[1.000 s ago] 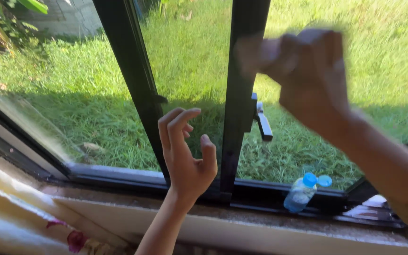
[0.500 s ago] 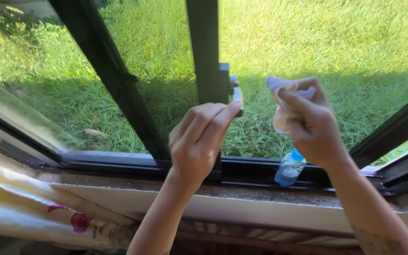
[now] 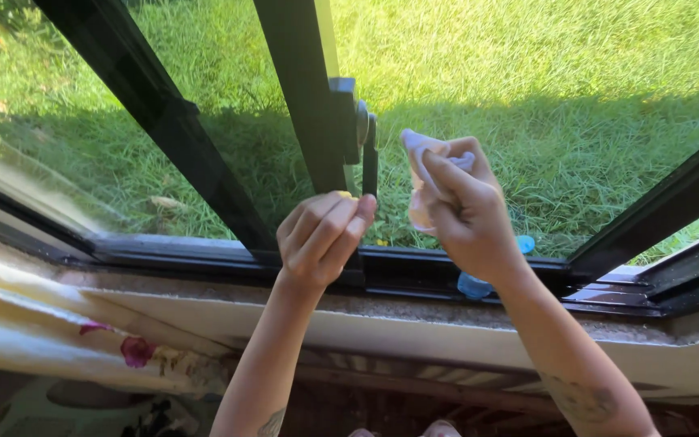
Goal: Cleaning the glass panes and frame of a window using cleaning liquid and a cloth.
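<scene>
Mid-job: left hand (image 3: 321, 239) pinches black metal window handle (image 3: 370, 162) tip, handle pointing down; right hand (image 3: 463, 214) clenched on crumpled pale cloth (image 3: 418, 154), glass wipe apparently pending.

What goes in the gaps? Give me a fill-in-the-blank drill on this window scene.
1. The right hand holds a crumpled ____.
2. The left hand touches the lower end of the window ____.
3. Behind the right hand, a ____ bottle lies in the window track.

Missing words: cloth; handle; blue
</scene>
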